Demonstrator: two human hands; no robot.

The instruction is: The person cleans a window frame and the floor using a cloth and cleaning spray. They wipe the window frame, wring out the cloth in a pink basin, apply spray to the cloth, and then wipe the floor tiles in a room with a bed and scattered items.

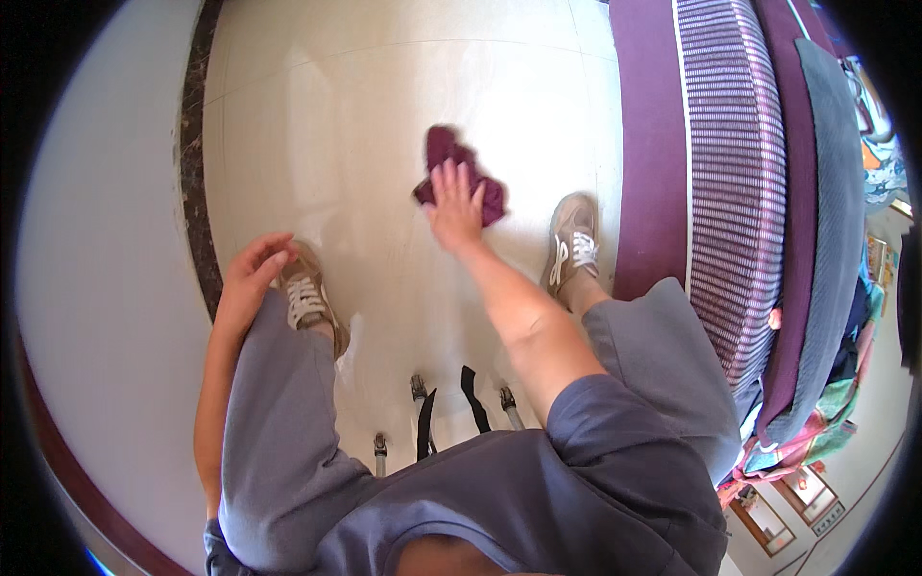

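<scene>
My right hand (457,205) lies flat on a crumpled maroon cloth (491,189), with its fingers stretched out over the top. The cloth rests on the pale tiled floor (346,144) in front of me, between my two feet, and is slightly blurred. Over my left knee hangs my left hand (261,261), loosely curled and holding nothing. Just beyond its fingertips is my left shoe (306,288), tan with white laces. The matching right shoe (573,237) stands on the floor to the right of the cloth.
A white wall (108,216) with a dark marble-look skirting (194,158) runs along my left. On my right stands a bed-like piece with a purple side panel (652,144), a striped cover (735,180) and grey fabric (839,180). Casters (418,389) and black straps (472,396) show beneath me.
</scene>
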